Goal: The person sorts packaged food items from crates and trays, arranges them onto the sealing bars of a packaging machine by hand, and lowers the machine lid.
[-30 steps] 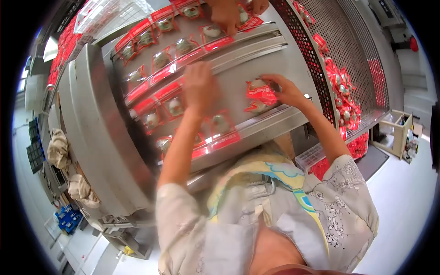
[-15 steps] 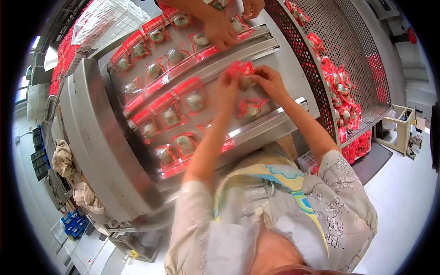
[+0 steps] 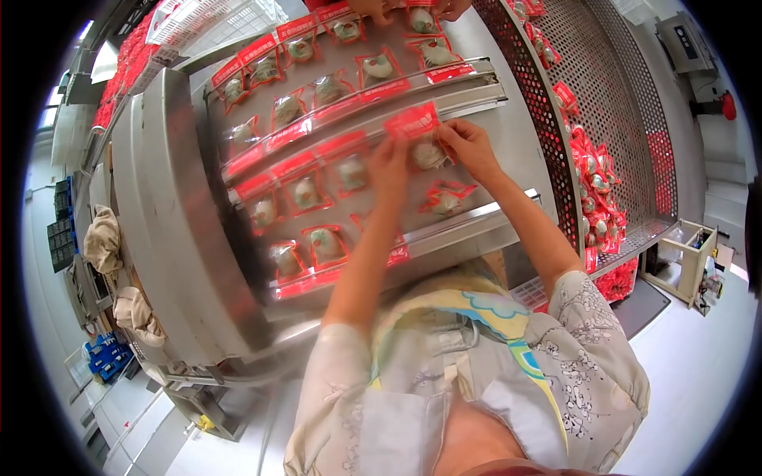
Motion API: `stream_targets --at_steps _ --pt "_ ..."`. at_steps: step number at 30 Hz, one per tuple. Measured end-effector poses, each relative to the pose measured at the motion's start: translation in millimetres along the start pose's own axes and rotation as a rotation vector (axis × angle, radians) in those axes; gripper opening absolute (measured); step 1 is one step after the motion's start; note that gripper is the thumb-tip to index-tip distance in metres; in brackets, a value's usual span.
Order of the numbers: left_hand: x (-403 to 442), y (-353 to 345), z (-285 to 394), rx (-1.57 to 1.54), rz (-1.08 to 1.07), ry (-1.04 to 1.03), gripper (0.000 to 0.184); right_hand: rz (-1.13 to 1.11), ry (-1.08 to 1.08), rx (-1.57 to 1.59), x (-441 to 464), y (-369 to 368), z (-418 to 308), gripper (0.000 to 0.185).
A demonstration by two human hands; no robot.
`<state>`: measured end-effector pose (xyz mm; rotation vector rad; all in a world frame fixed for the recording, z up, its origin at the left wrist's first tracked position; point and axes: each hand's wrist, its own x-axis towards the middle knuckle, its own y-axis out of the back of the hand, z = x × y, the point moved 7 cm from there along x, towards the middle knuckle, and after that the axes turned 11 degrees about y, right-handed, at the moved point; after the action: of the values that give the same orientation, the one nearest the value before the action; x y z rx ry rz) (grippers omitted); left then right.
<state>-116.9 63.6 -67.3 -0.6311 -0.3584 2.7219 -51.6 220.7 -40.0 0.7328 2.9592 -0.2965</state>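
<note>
Red-topped egg pouch (image 3: 425,146) is pinched at either side by left hand (image 3: 389,165) and right hand (image 3: 471,149), seemingly for steadiness!

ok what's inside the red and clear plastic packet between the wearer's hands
A pale rounded item shows through the red and clear plastic packet; whatever the red band and right hand cover cannot be seen.
</note>
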Motion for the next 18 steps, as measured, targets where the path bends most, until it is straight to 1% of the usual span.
stream_targets --at_steps 2,3,5,6,8,11,12,14,16,17,18 --pt "8 21 -25 0.244 0.148 -0.036 0.02 0.012 -0.005 -0.044 2 2 7 0.019" --pt "10 30 -37 0.368 0.221 -0.052 0.021 -0.012 0.01 -0.192 4 6 12 0.022" --pt "5 32 -53 0.408 0.282 0.012 0.021 -0.061 0.043 -0.485 9 20 24 0.028" --pt "2 33 -61 0.428 0.31 0.043 0.022 -0.113 -0.01 -0.553 11 24 30 0.03" --pt "1 36 -81 0.236 0.262 0.074 0.022 -0.22 -0.117 -0.693 12 31 42 0.035" --pt "-8 30 -84 0.003 0.264 0.234 0.023 -0.234 -0.093 -0.795 17 31 50 0.036" --pt "-11 29 -84 -0.065 0.276 0.308 0.023 -0.203 -0.095 -0.761 18 29 46 0.036" --pt "8 47 -118 0.078 0.247 0.248 0.022 -0.143 -0.104 -0.693 19 22 35 0.035" --pt "10 47 -120 -0.056 0.276 0.38 0.022 -0.117 -0.045 -0.723 25 16 31 0.032" --pt "-2 27 -90 -0.266 0.317 0.54 0.021 -0.103 -0.014 -0.738 29 15 29 0.031" --pt "-14 12 -74 -0.478 0.357 0.698 0.021 -0.134 -0.03 -0.743 34 17 37 0.032"
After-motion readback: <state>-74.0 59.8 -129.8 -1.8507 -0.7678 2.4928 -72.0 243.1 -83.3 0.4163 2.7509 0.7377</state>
